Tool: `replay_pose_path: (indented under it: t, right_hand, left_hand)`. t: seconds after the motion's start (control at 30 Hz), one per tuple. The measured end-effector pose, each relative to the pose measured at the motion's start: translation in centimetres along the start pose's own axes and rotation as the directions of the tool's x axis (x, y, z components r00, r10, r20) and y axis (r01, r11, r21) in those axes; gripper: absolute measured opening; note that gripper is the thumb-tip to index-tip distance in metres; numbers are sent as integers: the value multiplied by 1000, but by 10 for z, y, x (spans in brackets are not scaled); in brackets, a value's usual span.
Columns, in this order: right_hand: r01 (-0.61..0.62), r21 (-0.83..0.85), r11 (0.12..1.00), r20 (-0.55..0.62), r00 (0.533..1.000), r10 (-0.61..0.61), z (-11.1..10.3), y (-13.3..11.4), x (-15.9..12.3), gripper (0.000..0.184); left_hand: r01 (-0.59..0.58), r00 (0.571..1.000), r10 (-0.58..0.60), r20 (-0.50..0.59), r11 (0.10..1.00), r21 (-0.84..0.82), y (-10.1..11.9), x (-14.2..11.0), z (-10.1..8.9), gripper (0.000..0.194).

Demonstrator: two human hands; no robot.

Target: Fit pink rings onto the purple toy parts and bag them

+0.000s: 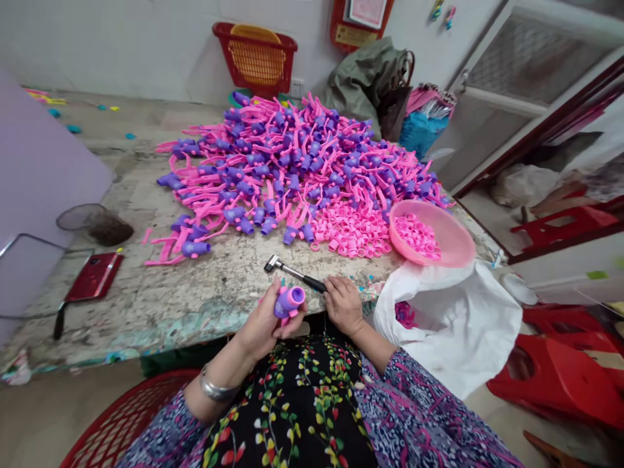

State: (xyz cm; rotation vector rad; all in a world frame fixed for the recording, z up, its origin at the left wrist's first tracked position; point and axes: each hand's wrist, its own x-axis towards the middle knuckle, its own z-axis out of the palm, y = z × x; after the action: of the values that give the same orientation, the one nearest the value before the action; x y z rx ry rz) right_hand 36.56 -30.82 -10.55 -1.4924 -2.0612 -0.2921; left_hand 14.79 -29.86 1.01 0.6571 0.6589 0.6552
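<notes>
Toy (283,305) of purple and pink plastic sits near the centre of the frame, wrapped in the curled fingers of the left hand (263,325), its open end facing up. To its right in the frame, the right hand (345,304) lies over the black handle of a hammer (295,273) on the worn table (234,270); how tightly cannot be told. The Toy looks light, stiff and slightly slippery, best held around its thick purple body; the hammer seems head-heavy, best taken by its handle.
</notes>
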Motion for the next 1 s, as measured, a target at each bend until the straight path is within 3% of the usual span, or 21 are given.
replay_pose_path:
  t: [0.4, 1.0]
  right_hand:
    - [69, -10, 998, -52, 996, -69, -1, 4, 1, 31]
    - [75, -49, 996, -43, 996, -78, -1, 6, 0, 32]
  left_hand:
    - [-55, 987, 53, 150, 998, 10, -4, -6, 18, 73]
    - [-111, 994, 109, 26, 992, 56, -10, -11, 14, 68]
